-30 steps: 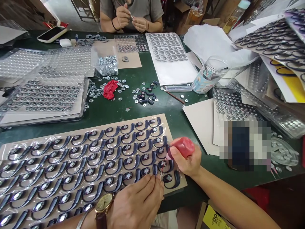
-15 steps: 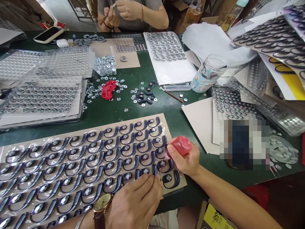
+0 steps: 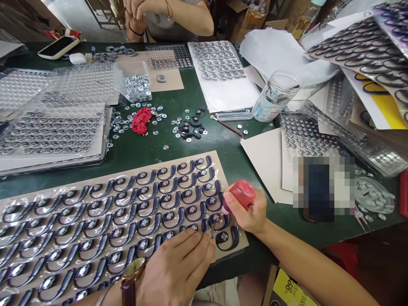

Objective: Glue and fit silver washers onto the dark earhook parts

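Observation:
My right hand [image 3: 250, 212] is wrapped round a red squeeze bottle [image 3: 240, 194], tipped so its nozzle end points down-left at the right end of the card. Beneath it lies a dark curved earphone shell [image 3: 215, 219] with a round metallic disc. My left hand [image 3: 180, 261], wearing a watch, rests over the card's lower right part. Its pinched fingertips hold a thin pointed tool [image 3: 212, 232], perhaps tweezers, beside a thin red strand at that shell. Rows of similar shells lie under clear film on the brown card [image 3: 219, 165]. My left hand covers some of them.
Loose metal discs and a crumpled red cloth [image 3: 141, 120] lie mid-table. Blister trays [image 3: 57, 131] are stacked at left. A clear jar [image 3: 276, 97], a brown stick [image 3: 228, 126] and cards [image 3: 261, 163] are to the right. Another person's hands [image 3: 137, 17] are across the table.
The view has shifted slightly, moving most things a little left. Both my hands keep nearly the same place and grip. Across the table, the other person's hands have moved left and up.

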The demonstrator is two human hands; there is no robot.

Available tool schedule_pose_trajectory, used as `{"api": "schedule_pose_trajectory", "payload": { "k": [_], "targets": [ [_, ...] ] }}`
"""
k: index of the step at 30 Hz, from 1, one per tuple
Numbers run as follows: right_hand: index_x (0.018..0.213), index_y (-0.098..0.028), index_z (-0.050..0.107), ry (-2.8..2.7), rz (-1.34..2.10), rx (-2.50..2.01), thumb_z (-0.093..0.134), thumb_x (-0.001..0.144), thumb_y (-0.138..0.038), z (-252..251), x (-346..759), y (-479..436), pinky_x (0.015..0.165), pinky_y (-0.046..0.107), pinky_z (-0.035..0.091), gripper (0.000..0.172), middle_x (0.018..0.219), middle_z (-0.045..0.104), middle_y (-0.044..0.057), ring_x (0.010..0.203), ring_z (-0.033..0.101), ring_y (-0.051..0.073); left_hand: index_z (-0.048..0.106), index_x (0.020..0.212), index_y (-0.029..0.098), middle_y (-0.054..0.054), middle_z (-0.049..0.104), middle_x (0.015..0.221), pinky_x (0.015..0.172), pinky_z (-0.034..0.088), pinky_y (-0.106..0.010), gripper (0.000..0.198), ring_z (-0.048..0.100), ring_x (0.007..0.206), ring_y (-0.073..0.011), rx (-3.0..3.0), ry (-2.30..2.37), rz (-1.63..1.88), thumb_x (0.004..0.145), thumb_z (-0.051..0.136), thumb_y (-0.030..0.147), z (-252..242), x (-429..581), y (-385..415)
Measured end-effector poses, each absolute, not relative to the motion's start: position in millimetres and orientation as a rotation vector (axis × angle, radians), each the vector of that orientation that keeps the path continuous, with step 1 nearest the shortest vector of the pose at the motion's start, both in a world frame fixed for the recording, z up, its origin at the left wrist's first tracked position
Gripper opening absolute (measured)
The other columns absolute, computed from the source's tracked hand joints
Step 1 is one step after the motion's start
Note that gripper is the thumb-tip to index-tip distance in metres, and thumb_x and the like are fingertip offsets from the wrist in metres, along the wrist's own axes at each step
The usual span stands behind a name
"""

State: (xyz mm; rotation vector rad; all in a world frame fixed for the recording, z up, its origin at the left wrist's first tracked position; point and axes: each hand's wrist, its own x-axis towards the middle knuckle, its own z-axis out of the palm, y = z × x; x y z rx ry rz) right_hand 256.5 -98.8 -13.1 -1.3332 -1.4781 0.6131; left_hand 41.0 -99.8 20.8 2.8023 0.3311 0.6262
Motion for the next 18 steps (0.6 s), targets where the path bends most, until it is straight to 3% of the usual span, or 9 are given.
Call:
{"api": "schedule_pose_trajectory", "payload": {
  "k": [4, 11, 15, 18],
  "targets": [
    [0.071, -0.018, 0.063, -1.471, 0.640, -1.338, 0.059, 0.086, -0.026, -15.1, 255.8, -99.5, 0.045, 0.024, 0.044, 0.017, 0.048, 0.058, -0.002, 0.042, 0.054, 0.012, 0.064, 0.109, 0.006, -0.015, 0.070, 0.106, 0.082, 0.058, -0.039, 0.029, 0.067, 0.096, -0.0240, 2.673, 0.402, 0.625, 0.089, 0.043, 0.005, 21.0, 39.9, -96.2],
    [0.072, -0.018, 0.062, -1.516, 0.554, -1.279, 0.065, 0.082, -0.024, -13.9, 252.1, -102.3, 0.051, 0.025, 0.049, 0.012, 0.064, 0.067, 0.003, 0.055, 0.064, 0.016, 0.064, 0.106, 0.011, -0.012, 0.072, 0.097, 0.079, 0.056, -0.031, 0.028, 0.068, 0.089, -0.0171, 2.297, 0.516, 0.687, 0.085, 0.049, 0.002, 23.8, 40.9, -80.9],
    [0.073, -0.019, 0.061, -1.346, 0.803, -1.249, 0.062, 0.086, -0.027, -7.8, 257.4, -96.7, 0.051, 0.025, 0.049, 0.016, 0.056, 0.062, -0.001, 0.049, 0.060, 0.013, 0.063, 0.110, 0.012, -0.012, 0.071, 0.101, 0.081, 0.055, -0.030, 0.028, 0.067, 0.093, -0.0158, 2.251, 0.547, 0.660, 0.086, 0.051, 0.002, 22.2, 38.0, -80.4],
    [0.070, -0.019, 0.061, -1.312, 0.948, -1.259, 0.063, 0.085, -0.036, -3.5, 263.1, -83.0, 0.053, 0.027, 0.051, 0.023, 0.064, 0.065, 0.002, 0.053, 0.061, 0.014, 0.063, 0.110, 0.008, -0.014, 0.071, 0.102, 0.082, 0.056, -0.032, 0.029, 0.066, 0.094, -0.0181, 2.369, 0.442, 0.669, 0.086, 0.049, 0.002, 22.2, 35.0, -81.4]
  ]
}}
